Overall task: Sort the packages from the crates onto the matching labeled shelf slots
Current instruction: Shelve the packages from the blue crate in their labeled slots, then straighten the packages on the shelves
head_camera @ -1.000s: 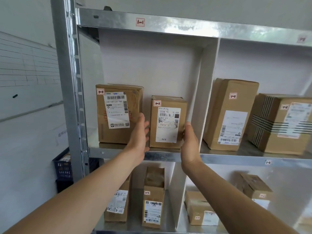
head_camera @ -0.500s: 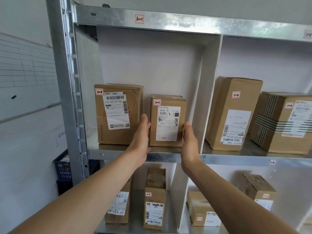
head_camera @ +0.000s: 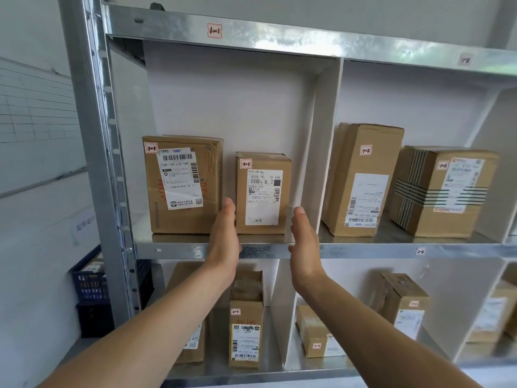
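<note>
The small package (head_camera: pixel 263 193) stands upright between your two hands, on the shelf (head_camera: pixel 268 251) just past your wrists. Its red sticker (head_camera: pixel 246 163) says 1-1, the same as the slot label (head_camera: pixel 214 31) high above your hands, so it looks to be in the right spot. Here is what could go wrong. The box sits near the front edge, so if a hand catches it as you pull back, it could tip or slide off toward you. A bump from your right hand (head_camera: pixel 303 247) could also push it into the big package (head_camera: pixel 181 186), which is just on the far side of your left hand (head_camera: pixel 225 239). Both of your hands are flat and open, with fingers straight, palms facing each other, and nothing in them. Your left fingertips are right at the box's side; I cannot tell if they touch it. Your right hand has a thin gap to the box. Just past your right hand is the white divider wall (head_camera: pixel 321 149), and beyond that stand the packages marked 1-2 (head_camera: pixel 361 180). Low down, well off from your left arm, sits a dark crate (head_camera: pixel 89 284).
</note>
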`<state>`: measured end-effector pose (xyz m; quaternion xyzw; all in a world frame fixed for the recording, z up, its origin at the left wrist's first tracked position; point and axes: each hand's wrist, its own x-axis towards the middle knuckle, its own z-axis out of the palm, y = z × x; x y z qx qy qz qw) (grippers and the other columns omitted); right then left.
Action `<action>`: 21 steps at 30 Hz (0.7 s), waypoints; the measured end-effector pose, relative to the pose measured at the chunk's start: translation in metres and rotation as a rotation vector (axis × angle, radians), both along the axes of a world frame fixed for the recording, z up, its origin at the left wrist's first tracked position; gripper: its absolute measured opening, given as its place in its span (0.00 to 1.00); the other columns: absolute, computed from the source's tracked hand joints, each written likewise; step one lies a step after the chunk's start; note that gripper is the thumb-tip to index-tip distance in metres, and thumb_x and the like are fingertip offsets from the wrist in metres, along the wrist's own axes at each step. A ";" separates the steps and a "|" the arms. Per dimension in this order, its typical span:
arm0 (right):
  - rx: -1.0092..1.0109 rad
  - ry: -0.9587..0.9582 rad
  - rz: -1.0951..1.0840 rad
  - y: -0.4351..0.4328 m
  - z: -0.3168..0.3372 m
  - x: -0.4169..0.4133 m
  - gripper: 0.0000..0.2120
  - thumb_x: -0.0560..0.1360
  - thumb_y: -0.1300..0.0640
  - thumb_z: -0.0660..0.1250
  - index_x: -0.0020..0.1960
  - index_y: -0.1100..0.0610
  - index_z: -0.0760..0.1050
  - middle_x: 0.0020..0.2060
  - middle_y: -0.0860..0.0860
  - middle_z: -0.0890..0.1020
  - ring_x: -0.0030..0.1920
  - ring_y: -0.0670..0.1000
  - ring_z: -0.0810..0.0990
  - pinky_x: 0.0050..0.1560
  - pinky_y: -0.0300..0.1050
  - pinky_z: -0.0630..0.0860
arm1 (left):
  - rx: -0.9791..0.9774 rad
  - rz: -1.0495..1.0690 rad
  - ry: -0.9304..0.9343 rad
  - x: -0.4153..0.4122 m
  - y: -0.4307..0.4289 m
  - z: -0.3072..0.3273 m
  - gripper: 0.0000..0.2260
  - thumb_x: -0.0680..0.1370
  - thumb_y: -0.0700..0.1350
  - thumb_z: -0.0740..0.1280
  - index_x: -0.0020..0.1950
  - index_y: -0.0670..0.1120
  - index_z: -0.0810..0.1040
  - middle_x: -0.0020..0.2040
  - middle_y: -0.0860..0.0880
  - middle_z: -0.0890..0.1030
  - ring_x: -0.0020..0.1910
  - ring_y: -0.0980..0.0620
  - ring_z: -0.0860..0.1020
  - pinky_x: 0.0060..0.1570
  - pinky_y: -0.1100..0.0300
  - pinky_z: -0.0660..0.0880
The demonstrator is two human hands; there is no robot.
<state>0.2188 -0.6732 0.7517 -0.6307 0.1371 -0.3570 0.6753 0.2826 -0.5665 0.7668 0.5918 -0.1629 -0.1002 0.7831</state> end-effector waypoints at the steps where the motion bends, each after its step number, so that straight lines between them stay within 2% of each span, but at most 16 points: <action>1: 0.002 -0.001 0.004 0.003 0.000 -0.005 0.29 0.82 0.35 0.57 0.79 0.44 0.63 0.75 0.40 0.70 0.77 0.46 0.67 0.80 0.54 0.59 | 0.004 -0.007 -0.013 -0.004 0.000 0.000 0.29 0.83 0.65 0.48 0.79 0.53 0.63 0.76 0.53 0.68 0.76 0.48 0.65 0.75 0.41 0.61; 4: -0.014 -0.004 -0.018 0.006 -0.005 -0.016 0.30 0.82 0.34 0.56 0.80 0.46 0.63 0.78 0.43 0.67 0.79 0.47 0.64 0.81 0.56 0.58 | 0.010 -0.037 -0.090 -0.015 0.000 0.000 0.26 0.83 0.63 0.47 0.77 0.54 0.66 0.69 0.56 0.72 0.74 0.52 0.66 0.75 0.43 0.61; 6: -0.037 0.004 -0.040 0.004 -0.006 -0.026 0.32 0.82 0.34 0.56 0.81 0.47 0.62 0.79 0.43 0.66 0.79 0.46 0.63 0.81 0.55 0.57 | 0.042 -0.053 -0.162 -0.023 -0.003 -0.002 0.31 0.80 0.66 0.48 0.78 0.54 0.65 0.74 0.56 0.70 0.75 0.53 0.66 0.76 0.43 0.60; 8: -0.070 -0.002 -0.072 -0.002 -0.008 -0.036 0.29 0.85 0.39 0.55 0.82 0.48 0.61 0.80 0.43 0.65 0.80 0.45 0.62 0.81 0.48 0.55 | 0.075 -0.060 -0.241 -0.033 -0.008 -0.003 0.36 0.75 0.71 0.49 0.79 0.54 0.64 0.76 0.55 0.68 0.75 0.53 0.66 0.76 0.43 0.61; 10: -0.109 -0.010 -0.104 -0.011 -0.008 -0.047 0.27 0.86 0.43 0.55 0.83 0.49 0.60 0.80 0.42 0.64 0.79 0.44 0.61 0.76 0.39 0.55 | 0.095 -0.071 -0.314 -0.042 -0.017 -0.002 0.31 0.80 0.69 0.51 0.79 0.54 0.64 0.76 0.56 0.67 0.74 0.55 0.66 0.76 0.44 0.61; 12: -0.146 -0.008 -0.135 -0.022 -0.008 -0.060 0.27 0.86 0.44 0.55 0.83 0.48 0.59 0.80 0.41 0.63 0.79 0.43 0.60 0.73 0.36 0.54 | 0.133 -0.106 -0.389 -0.051 -0.029 -0.001 0.24 0.84 0.63 0.51 0.78 0.56 0.64 0.74 0.60 0.66 0.74 0.57 0.65 0.76 0.47 0.61; 15: -0.193 0.002 -0.189 -0.041 -0.007 -0.077 0.28 0.85 0.41 0.54 0.83 0.45 0.57 0.81 0.41 0.60 0.81 0.44 0.58 0.73 0.39 0.53 | 0.188 -0.163 -0.507 -0.068 -0.050 0.002 0.30 0.78 0.66 0.49 0.77 0.57 0.64 0.71 0.63 0.65 0.73 0.61 0.64 0.76 0.55 0.60; 19: -0.213 0.014 -0.248 -0.066 -0.003 -0.102 0.32 0.82 0.32 0.54 0.83 0.41 0.56 0.81 0.40 0.61 0.80 0.46 0.61 0.78 0.46 0.54 | 0.204 -0.232 -0.606 -0.095 -0.081 0.009 0.33 0.75 0.67 0.48 0.77 0.55 0.64 0.72 0.62 0.65 0.67 0.68 0.63 0.64 0.73 0.57; 21: -0.217 0.027 -0.269 -0.080 0.000 -0.117 0.32 0.82 0.33 0.54 0.83 0.42 0.56 0.81 0.41 0.62 0.80 0.47 0.61 0.79 0.49 0.55 | 0.190 -0.249 -0.631 -0.105 -0.098 0.010 0.32 0.75 0.69 0.49 0.75 0.56 0.66 0.71 0.61 0.67 0.65 0.71 0.65 0.60 0.78 0.57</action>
